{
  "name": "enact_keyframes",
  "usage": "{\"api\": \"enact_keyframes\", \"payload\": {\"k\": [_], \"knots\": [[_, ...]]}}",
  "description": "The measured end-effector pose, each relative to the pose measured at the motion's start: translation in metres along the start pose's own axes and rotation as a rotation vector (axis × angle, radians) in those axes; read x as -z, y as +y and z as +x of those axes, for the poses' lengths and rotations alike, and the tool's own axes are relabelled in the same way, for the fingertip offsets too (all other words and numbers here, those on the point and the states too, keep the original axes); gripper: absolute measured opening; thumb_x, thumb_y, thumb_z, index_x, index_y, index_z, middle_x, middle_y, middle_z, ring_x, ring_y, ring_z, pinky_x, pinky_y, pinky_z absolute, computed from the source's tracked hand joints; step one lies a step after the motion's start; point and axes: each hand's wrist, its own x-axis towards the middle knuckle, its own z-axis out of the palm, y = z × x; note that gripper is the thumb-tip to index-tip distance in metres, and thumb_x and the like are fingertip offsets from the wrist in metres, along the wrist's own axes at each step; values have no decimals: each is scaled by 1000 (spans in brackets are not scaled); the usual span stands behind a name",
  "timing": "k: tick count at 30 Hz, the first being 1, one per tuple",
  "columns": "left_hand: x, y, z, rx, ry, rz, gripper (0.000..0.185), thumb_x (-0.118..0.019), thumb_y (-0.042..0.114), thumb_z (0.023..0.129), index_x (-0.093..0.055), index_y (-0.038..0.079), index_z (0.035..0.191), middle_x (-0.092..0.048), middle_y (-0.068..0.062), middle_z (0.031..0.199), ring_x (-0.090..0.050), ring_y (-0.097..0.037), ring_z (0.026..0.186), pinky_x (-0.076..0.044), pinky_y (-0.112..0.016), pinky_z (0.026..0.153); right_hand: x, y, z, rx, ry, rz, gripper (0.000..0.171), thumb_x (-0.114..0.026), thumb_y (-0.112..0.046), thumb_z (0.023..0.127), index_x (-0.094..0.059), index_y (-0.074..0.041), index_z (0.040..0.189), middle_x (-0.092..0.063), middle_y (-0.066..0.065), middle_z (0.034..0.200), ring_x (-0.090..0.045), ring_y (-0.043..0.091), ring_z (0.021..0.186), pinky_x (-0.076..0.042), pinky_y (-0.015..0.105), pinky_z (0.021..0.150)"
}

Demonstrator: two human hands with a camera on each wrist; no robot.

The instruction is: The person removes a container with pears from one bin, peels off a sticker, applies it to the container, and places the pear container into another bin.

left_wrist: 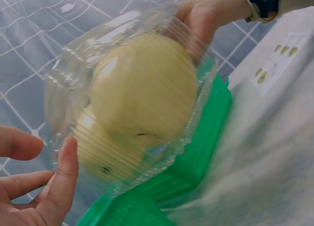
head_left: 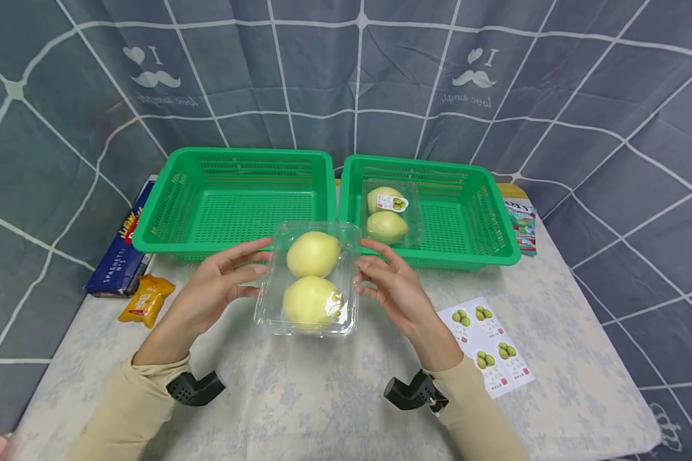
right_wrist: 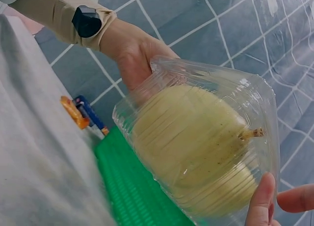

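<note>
Both wrists sit low at the near edge of the table (head_left: pixel 553 397), and above them the left hand (head_left: pixel 219 285) and right hand (head_left: pixel 395 288) face each other with a clear plastic box (head_left: pixel 311 278) caught between them. Fingers are nearly straight, pressing the box's two long sides rather than curling round it; the wrist views show fingertips (left_wrist: pixel 66 167) just at the rim. Two pale pears (head_left: pixel 313 254) lie inside, one behind the other, so the box's long axis runs away from the person, straight toward the gap between the two green baskets. It looks lifted just clear of the cloth. Left basket (head_left: pixel 167 211) lies ahead-left; right basket (head_left: pixel 496 218), ahead-right, already has a matching pear box (head_left: pixel 387 214). Neither hand is nearer: dead centre.
</note>
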Motion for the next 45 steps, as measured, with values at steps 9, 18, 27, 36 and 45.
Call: {"api": "enact_keyframes", "payload": {"k": [9,18,27,36,45], "knots": [[0,-22,-8,35,-18,-24,56,-57,18,103,-38,9,155,-55,8,132,-60,-4,116,-60,-29,86,6,19,-6,-55,-23,-7,48,-48,-5,104,-36,-7,150,-58,-7,90,-61,7,79,-55,19,70],[-3,-40,-11,81,-51,-2,58,-57,20,103,-37,6,155,-49,-14,143,-60,-5,116,-61,-34,88,20,45,-12,-131,-14,-17,46,-49,-5,103,-38,-4,148,-59,-6,89,-62,7,79,-56,20,71],[-3,-60,-5,135,-141,-3,62,-55,17,103,-29,-1,157,-34,-32,154,-58,-7,117,-60,-37,92,34,66,-10,-173,0,10,44,-48,-3,103,-41,-3,146,-61,-7,88,-60,6,82,-56,20,74],[-6,-68,-2,145,-127,-16,61,-50,10,104,-25,-1,158,-32,-32,153,-58,-6,113,-59,-34,93,42,70,-5,-173,17,-6,51,-47,-3,103,-35,0,153,-61,-5,103,-60,8,94,-56,23,84],[-9,-67,-1,164,-103,-61,64,-52,15,104,-23,0,159,-30,-30,156,-58,-6,116,-58,-33,95,44,68,-5,-176,33,-29,50,-50,-11,104,-39,-2,152,-61,-1,120,-61,10,103,-56,24,89]]}}
